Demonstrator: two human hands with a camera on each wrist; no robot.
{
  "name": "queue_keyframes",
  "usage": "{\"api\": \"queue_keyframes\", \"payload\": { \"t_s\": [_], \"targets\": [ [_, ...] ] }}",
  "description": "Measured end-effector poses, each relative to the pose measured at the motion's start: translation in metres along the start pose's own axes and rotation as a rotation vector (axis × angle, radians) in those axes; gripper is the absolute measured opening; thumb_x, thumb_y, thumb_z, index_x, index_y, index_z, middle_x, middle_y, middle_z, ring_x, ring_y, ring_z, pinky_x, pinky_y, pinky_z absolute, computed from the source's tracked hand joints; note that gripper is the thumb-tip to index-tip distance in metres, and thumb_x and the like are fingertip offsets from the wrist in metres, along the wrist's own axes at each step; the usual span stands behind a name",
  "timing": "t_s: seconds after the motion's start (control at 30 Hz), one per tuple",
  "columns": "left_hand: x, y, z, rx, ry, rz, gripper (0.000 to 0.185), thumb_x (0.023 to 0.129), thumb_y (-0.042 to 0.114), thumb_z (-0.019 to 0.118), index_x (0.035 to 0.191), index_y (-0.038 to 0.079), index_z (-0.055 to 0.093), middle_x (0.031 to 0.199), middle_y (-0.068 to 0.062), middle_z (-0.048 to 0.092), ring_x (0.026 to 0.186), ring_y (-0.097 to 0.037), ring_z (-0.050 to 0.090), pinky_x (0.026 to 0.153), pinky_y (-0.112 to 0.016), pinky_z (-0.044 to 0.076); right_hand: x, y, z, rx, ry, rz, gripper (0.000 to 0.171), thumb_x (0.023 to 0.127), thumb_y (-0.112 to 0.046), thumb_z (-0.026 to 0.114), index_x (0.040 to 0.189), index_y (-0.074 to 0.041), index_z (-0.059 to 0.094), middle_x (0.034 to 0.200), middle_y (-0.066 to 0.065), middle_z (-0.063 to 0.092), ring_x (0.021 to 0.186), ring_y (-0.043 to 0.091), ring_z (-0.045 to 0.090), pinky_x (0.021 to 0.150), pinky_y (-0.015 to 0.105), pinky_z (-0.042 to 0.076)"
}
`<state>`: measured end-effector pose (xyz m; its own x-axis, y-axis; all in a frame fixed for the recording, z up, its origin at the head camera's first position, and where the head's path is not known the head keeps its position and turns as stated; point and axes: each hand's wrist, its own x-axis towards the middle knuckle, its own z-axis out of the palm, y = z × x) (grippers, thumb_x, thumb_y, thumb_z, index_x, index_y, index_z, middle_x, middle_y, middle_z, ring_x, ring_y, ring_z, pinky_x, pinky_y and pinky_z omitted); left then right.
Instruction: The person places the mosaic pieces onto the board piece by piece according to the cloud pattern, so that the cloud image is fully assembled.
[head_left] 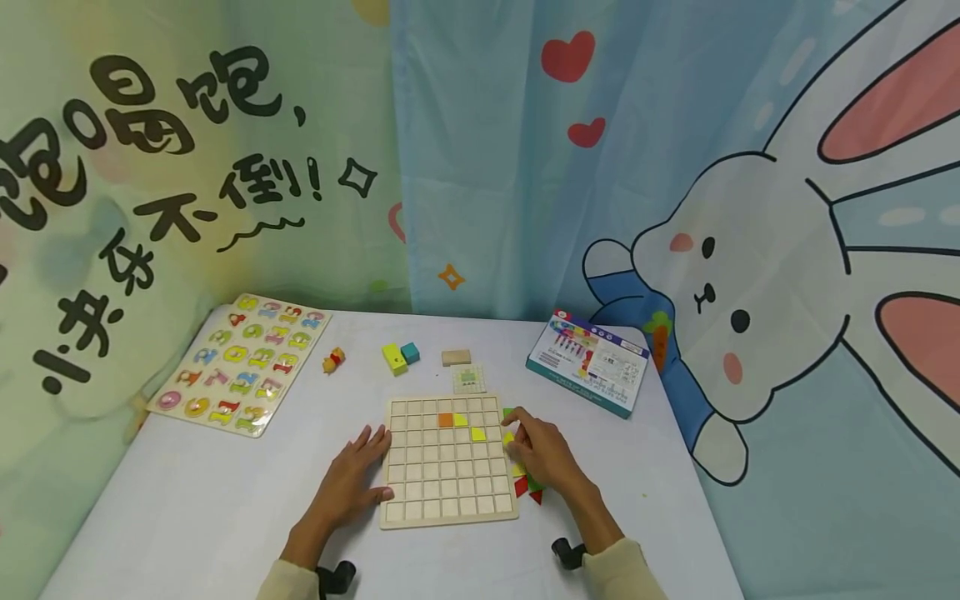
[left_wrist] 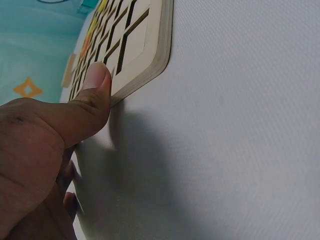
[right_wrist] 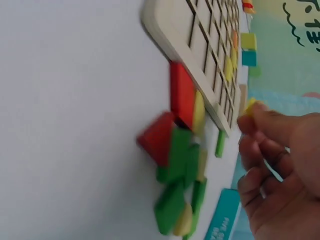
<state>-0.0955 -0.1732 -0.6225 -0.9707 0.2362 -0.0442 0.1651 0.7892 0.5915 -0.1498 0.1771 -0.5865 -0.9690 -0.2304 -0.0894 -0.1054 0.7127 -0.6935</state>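
A light wooden grid board (head_left: 438,492) lies on the white table. Orange (head_left: 446,420) and yellow pieces (head_left: 478,434) sit in a few of its upper cells. With fingers spread, my left hand (head_left: 341,487) rests along the board's left edge; its thumb (left_wrist: 96,80) touches the rim. Over the board's right side, my right hand (head_left: 543,454) pinches a small yellow piece (right_wrist: 251,106) between thumb and index finger. Below that hand, loose red blocks (right_wrist: 182,95) and green blocks (right_wrist: 170,207) lie in a pile beside the board, with some yellow ones among them.
Behind the board lie a small printed card (head_left: 468,380), a plain wooden block (head_left: 455,357), yellow (head_left: 393,359) and teal blocks (head_left: 409,353), and a small toy figure (head_left: 333,360). A puzzle board (head_left: 247,362) is at left, a flat box (head_left: 588,367) at right.
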Motion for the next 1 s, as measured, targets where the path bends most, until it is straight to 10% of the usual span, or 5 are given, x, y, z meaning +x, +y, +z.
{"api": "queue_keyframes", "payload": {
  "t_s": [0.23, 1.0],
  "targets": [
    [-0.001, -0.002, 0.000, -0.018, 0.005, 0.004, 0.099, 0.079, 0.024, 0.093, 0.162, 0.006, 0.043, 0.171, -0.011, 0.037, 0.163, -0.041, 0.025, 0.129, -0.066, 0.024, -0.001, -0.008, 0.030, 0.158, 0.094, -0.020, 0.017, 0.091, -0.005, 0.082, 0.098, -0.012, 0.069, 0.079, -0.001, 0.063, 0.067, 0.008, 0.054, 0.060, 0.019, 0.046],
    [0.000, -0.003, 0.001, -0.023, -0.004, -0.002, 0.098, 0.080, 0.026, 0.092, 0.162, 0.007, 0.042, 0.171, -0.010, 0.036, 0.164, -0.040, 0.023, 0.130, -0.065, 0.023, 0.008, -0.022, 0.058, 0.034, 0.218, 0.131, 0.018, 0.084, -0.014, 0.091, 0.081, -0.017, 0.073, 0.078, -0.004, 0.065, 0.071, 0.009, 0.057, 0.065, 0.024, 0.046]
  ]
}}
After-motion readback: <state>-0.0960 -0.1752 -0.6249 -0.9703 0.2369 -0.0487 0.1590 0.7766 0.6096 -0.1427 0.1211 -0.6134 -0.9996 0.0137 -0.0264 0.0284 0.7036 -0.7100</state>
